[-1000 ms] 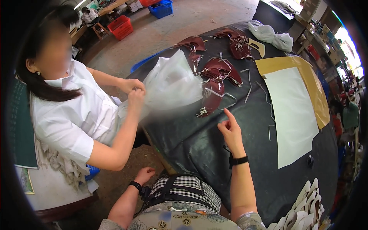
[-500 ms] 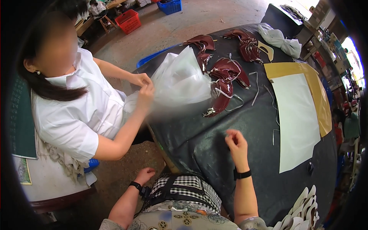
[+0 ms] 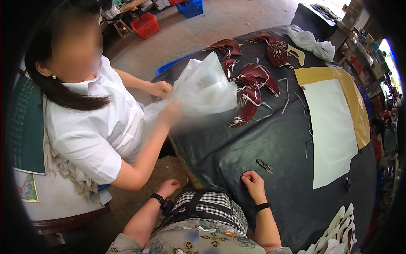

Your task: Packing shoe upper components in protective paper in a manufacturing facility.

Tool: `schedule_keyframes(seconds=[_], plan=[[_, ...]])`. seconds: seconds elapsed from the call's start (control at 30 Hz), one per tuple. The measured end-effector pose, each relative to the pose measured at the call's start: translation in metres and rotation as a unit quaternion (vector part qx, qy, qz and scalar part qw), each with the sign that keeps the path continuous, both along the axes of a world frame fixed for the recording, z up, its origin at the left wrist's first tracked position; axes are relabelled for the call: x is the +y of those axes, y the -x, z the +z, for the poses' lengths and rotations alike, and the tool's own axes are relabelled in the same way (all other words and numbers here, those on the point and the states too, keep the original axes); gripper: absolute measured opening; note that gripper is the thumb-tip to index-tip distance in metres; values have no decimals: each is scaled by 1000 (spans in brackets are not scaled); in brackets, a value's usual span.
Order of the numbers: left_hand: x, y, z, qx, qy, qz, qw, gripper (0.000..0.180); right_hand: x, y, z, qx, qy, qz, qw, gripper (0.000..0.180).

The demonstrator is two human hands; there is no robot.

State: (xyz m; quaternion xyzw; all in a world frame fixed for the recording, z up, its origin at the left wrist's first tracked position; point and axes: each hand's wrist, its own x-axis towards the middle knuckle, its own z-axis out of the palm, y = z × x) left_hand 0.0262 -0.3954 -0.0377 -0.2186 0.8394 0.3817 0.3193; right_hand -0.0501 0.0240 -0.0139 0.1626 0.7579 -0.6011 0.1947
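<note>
Small black thread snips (image 3: 264,166) lie on the dark-covered table, just beyond my right hand (image 3: 253,186). That hand is low over the near part of the table, its thumb and fingertips pinched together. Whether anything is between them is too small to make out. My left hand (image 3: 169,187) is beside the checked apron at my waist, off the table edge, fingers loosely curled with nothing seen in them. To the left, a person in a white shirt (image 3: 91,131) handles a translucent plastic bag (image 3: 207,86); one of their hands is blurred.
Bundles of dark red curved pieces (image 3: 258,78) with pale ties lie at the table's far side. A white sheet (image 3: 332,131) overlaps brown sheeting (image 3: 357,106) on the right. White curved pieces (image 3: 336,233) are stacked near right. Red (image 3: 145,27) and blue crates (image 3: 190,8) stand on the floor.
My right hand has come down and nearer to me, and the thread snips now show on the table. My left hand has barely moved. The other person's nearer hand has shifted right along the bag.
</note>
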Motion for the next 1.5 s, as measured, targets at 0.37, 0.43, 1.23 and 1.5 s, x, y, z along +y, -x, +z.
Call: schedule_keyframes(seconds=[0.37, 0.43, 1.23, 1.5], plan=[[-11, -17, -53, 105, -58, 11, 993, 30, 11, 1, -13, -52, 119, -67, 989, 9], [-13, -18, -55, 92, -108, 27, 990, 31, 15, 3, -11, -76, 182, -87, 977, 9], [0, -7, -14, 7, 9, -5, 1000, 34, 14, 9, -4, -87, 190, -61, 976, 11], [-5, -14, -22, 6, -2, 0, 1000, 34, 13, 10, -3, -91, 194, -61, 975, 10]])
